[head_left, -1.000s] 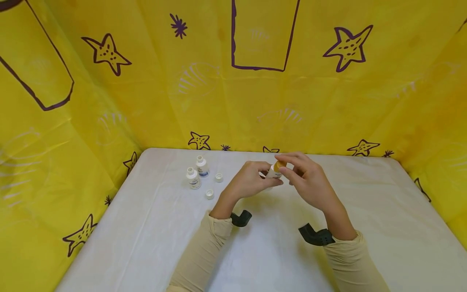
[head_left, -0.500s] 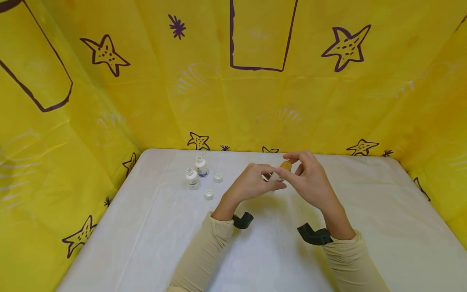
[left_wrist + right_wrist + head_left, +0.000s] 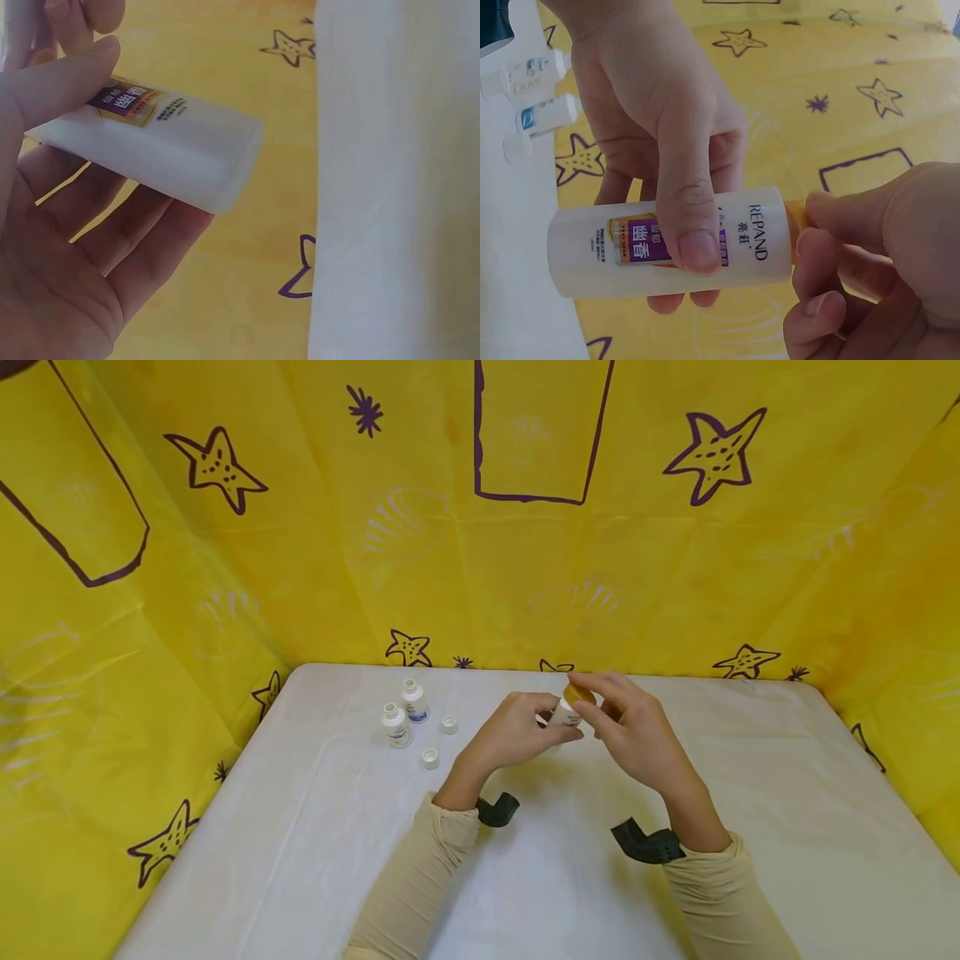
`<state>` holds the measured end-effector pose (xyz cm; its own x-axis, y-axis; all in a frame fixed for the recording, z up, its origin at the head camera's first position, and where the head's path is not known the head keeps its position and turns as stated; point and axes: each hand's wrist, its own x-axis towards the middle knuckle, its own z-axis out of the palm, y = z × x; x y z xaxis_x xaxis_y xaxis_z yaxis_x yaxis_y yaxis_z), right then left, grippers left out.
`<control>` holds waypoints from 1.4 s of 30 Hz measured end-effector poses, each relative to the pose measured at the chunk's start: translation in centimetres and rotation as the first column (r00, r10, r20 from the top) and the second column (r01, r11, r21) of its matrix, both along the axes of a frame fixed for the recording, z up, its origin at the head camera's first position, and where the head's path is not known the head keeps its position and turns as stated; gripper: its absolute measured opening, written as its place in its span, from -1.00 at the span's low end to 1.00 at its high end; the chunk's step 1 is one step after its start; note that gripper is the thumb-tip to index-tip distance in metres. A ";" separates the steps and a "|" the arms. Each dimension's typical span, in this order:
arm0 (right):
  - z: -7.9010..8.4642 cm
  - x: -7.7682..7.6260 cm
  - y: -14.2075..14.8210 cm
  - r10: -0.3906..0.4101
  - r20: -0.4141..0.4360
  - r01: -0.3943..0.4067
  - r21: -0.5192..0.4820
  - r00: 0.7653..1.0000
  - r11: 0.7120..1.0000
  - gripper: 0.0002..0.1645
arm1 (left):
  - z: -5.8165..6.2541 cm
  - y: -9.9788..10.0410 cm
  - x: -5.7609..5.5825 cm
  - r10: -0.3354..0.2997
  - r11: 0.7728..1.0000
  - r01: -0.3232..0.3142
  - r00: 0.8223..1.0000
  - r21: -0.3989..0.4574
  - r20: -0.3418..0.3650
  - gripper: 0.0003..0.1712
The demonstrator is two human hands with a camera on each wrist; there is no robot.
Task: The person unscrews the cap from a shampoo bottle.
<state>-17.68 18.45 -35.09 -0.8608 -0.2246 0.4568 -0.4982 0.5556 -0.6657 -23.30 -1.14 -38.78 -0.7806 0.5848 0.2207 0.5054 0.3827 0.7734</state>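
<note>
My left hand (image 3: 513, 727) grips a white shampoo-style bottle (image 3: 742, 217) round its body. The thumb presses the front, beside a purple label, and the fingers lie behind. REPAND is printed near the neck end. Held above the table, the bottle tilts with its top to the upper right in the head view. On its top sits an orange-yellow cap (image 3: 579, 694), pinched between the thumb and fingers of my right hand (image 3: 630, 727). In the left wrist view the flat base of the bottle (image 3: 187, 150) points away from the palm. The right fingers partly cover the cap.
Two small white bottles, one nearer (image 3: 397, 727) and one farther back (image 3: 415, 701), stand uncapped on the left of the white-covered table (image 3: 300, 827). Beside them lie two white caps, one farther (image 3: 449, 725) and one nearer (image 3: 430, 758). A yellow patterned curtain (image 3: 420, 577) encloses the table.
The right hand's fingers twisted round the cap toward the right, then came back to nearly their earlier pose. The left hand and the bottle shifted only slightly.
</note>
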 end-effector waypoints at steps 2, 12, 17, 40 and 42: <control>0.1 0.0 0.0 0.033 -0.004 -0.033 -0.008 0.999 0.999 -0.54 | 0.0 0.0 0.0 0.005 1.000 -0.005 1.000 -0.005 0.006 -0.72; 0.2 0.1 0.2 -0.047 0.007 0.047 -0.030 0.999 0.998 -0.54 | 0.0 0.2 0.2 -0.010 1.000 0.010 0.998 -0.005 0.061 -0.76; 0.1 0.0 0.3 -0.106 0.023 0.106 -0.040 0.994 0.994 -0.59 | 0.0 0.4 0.3 -0.023 1.000 0.023 0.998 -0.002 0.056 -0.77; 0.5 0.2 0.5 -0.160 0.139 0.159 0.023 0.977 0.987 -0.51 | -0.5 0.8 0.3 -0.051 0.998 0.049 0.996 0.038 0.069 -0.70; 0.6 0.3 0.5 -0.180 0.157 0.177 0.034 0.971 0.984 -0.52 | -0.4 0.8 0.4 -0.049 0.998 0.046 0.996 0.037 0.074 -0.63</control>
